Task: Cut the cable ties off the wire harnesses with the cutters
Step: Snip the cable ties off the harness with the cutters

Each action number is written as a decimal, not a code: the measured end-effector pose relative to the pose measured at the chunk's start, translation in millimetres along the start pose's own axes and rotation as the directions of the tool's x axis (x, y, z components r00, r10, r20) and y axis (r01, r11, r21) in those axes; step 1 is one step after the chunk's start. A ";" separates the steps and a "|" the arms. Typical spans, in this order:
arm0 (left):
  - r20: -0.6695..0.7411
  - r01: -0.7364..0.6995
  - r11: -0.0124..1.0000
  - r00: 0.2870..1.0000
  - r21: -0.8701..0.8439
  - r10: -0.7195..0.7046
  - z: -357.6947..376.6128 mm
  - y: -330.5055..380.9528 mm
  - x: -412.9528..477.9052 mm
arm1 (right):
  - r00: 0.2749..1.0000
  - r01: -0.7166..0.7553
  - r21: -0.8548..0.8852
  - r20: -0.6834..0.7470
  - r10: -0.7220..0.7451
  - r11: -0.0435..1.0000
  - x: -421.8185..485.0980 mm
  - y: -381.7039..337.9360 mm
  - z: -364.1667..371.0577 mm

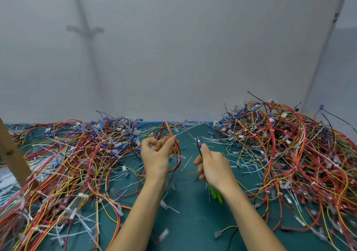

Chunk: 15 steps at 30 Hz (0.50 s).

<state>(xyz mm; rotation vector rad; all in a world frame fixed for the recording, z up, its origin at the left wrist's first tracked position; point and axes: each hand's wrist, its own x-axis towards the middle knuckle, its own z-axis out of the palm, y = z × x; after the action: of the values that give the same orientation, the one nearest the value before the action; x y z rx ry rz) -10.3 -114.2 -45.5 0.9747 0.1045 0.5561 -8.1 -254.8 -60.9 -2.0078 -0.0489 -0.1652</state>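
Note:
My left hand (156, 154) pinches a looped wire harness (170, 133) of red, yellow and black wires, raised above the green mat. Its loose ends hang down past my wrist. My right hand (214, 166) grips the cutters (199, 144) by their green handles, which stick out below my palm. The dark jaws point up and sit a short way right of the harness, apart from it. I cannot make out a cable tie on the held harness.
A large heap of harnesses (63, 165) covers the left of the green mat (193, 218), and another heap (289, 150) rises on the right. Cut white tie pieces (245, 164) litter the middle. A wooden post (13, 154) leans at far left. A grey wall stands behind.

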 end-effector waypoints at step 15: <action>0.162 -0.023 0.985 0.987 0.171 -0.005 -2.4 -5.7 -3.4 | 0.966 0.244 -0.328 0.005 -0.257 0.912 -8.8 -3.8 5.0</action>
<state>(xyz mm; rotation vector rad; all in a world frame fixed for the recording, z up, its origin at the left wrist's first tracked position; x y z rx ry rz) -11.6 -116.6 -52.0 1.1864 0.0028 0.4797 -16.7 -248.3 -60.8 -2.3248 -0.2721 -0.3993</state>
